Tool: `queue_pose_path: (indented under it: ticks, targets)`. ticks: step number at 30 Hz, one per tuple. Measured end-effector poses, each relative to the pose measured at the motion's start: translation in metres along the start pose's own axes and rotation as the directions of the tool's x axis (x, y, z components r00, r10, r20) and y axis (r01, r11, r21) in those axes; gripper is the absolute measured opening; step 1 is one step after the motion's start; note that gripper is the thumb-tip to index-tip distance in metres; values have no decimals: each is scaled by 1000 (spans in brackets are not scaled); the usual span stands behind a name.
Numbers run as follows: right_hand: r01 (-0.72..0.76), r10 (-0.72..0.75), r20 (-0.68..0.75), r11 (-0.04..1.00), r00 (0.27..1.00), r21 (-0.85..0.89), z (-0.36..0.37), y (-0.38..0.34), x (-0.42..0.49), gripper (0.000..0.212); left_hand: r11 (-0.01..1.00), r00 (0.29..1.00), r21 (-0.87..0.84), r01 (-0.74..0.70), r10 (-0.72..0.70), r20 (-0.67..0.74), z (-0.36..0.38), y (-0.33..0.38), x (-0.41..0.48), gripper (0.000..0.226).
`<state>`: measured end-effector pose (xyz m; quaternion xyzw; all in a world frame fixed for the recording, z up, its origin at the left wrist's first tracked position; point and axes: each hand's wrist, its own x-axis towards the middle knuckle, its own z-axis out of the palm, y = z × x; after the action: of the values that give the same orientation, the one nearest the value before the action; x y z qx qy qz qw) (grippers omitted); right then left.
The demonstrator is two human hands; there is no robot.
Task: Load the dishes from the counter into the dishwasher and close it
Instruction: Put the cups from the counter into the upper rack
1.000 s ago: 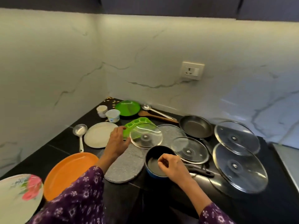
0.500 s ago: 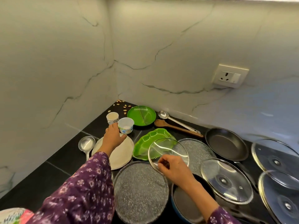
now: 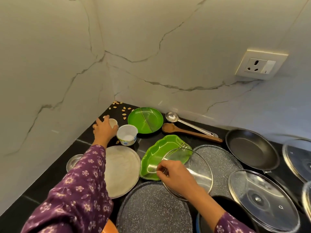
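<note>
Change since the previous frames: left hand [image 3: 104,130] has gone from the white plate [image 3: 122,169] out to the small cup [image 3: 113,122] in the far corner. The right hand [image 3: 176,178] has brought the glass lid [image 3: 196,167] away from the blue pan, and the lid now lies over the green leaf tray [image 3: 161,148].

Left hand: fingers curled round the small cup from its left side, thumb toward the near rim. Grip looks made. Underside of the cup is hidden by the hand.

Cup: upright, mouth up, axis vertical. It sits at the fingertips, on the far side of the palm. The white tub [image 3: 127,134] stands just to the right of the hand, beside the cup; I cannot tell if the two touch. Loose shells lie on the counter [image 3: 87,137] beyond the hand.

Right hand: pinches the near-left rim of the glass lid. The lid is tilted, its far edge above the leaf tray, its near edge over the speckled plate [image 3: 151,207].

Key relation: the cup belongs to the left hand alone, since the right hand is well apart on the near right and occupied. Judgement: the lift should go straight up along the cup's axis, then back toward the body, clear of the tub on the right.

Dishwasher not in view, and most dishes are on the counter, so loading is at an early stage.
</note>
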<state>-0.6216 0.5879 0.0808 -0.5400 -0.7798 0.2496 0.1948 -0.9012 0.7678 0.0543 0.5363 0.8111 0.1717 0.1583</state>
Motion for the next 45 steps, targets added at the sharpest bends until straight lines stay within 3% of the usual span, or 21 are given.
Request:
queue_pose_path:
  ticks: [5,10,15,21,25,28,32,36,42,45]
  targets:
    - [-9,9,5,1000,1000,3,4,1,3,12,996,999,-85,-36,37,7,7,-2,10,73]
    - [-36,35,14,999,999,20,4,3,-1,10,989,984,-140,-56,31,-174,-7,-4,-6,65]
    - [-28,29,-13,997,999,76,-7,-3,-7,8,957,946,-240,-163,82,-314,-54,7,-37,61]
    - [-31,58,-111,971,992,237,-37,-15,-31,13,869,908,-325,-373,269,-321,-105,54,-106,58]
    - [-39,108,-209,949,972,312,-63,-17,-62,20,773,905,-472,-424,341,-254,-110,93,-166,57]
    - [-109,245,-202,849,948,518,-82,-2,-90,17,698,878,-544,-466,439,-189,-100,128,-224,64]
    - [-197,474,-127,576,872,793,-117,33,-145,26,589,787,-616,-523,612,-83,-68,182,-304,54]
    - [-196,556,-146,509,818,839,-149,73,-222,42,478,643,-664,-575,766,-6,-30,237,-385,55]
    - [-212,742,-32,233,670,949,-184,128,-347,71,338,391,-713,-614,915,97,38,309,-512,57]
    - [-181,776,-1,148,630,972,-196,148,-414,75,312,322,-761,-569,936,142,68,337,-572,55]
